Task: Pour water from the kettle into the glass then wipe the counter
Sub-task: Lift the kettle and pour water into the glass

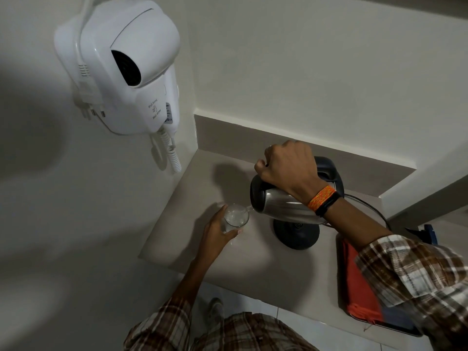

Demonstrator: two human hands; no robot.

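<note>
A steel kettle (281,205) with a dark lid is tipped to the left above its round black base (296,233). My right hand (288,169) grips the kettle's handle from above. Its spout sits at the rim of a clear glass (235,217), and water runs into the glass. My left hand (219,230) wraps around the glass, which stands on the beige counter (202,178). An orange cloth (359,282) lies on a tray at the right.
A white wall-mounted hair dryer (126,64) with a coiled cord hangs at the upper left, close to the counter's corner. The tray (395,328) fills the counter's right front. A black power cord (372,206) runs behind the base. White walls enclose the counter.
</note>
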